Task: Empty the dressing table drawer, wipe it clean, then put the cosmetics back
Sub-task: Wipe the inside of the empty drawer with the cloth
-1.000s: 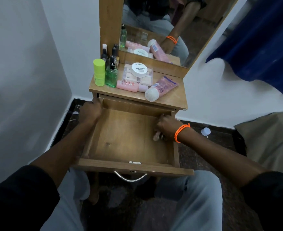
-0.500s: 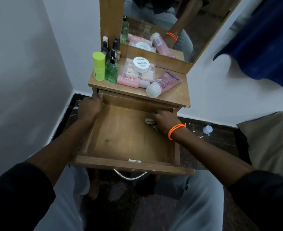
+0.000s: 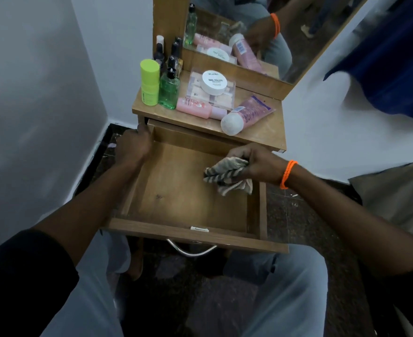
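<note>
Drawer (image 3: 181,190): pulled out, emptied; cosmetics (image 3: 207,98) crowd the tabletop. Our right hand (image 3: 256,164) pinches the cloth (image 3: 227,177); left hand (image 3: 133,147) curls on the rim. Risk: jolting topples bottles.

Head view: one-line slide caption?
Right hand holds striped cloth over emptied drawer; left hand steadies its side.

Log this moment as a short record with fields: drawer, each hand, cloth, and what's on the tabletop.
drawer: wooden drawer pulled open, nothing lying inside
left hand: left hand grips the drawer's back left corner
right hand: right hand holds a crumpled striped cloth over the drawer's right side
tabletop: lime green cylindrical bottle, green clear pump bottle, white round jar, pink tube
</note>
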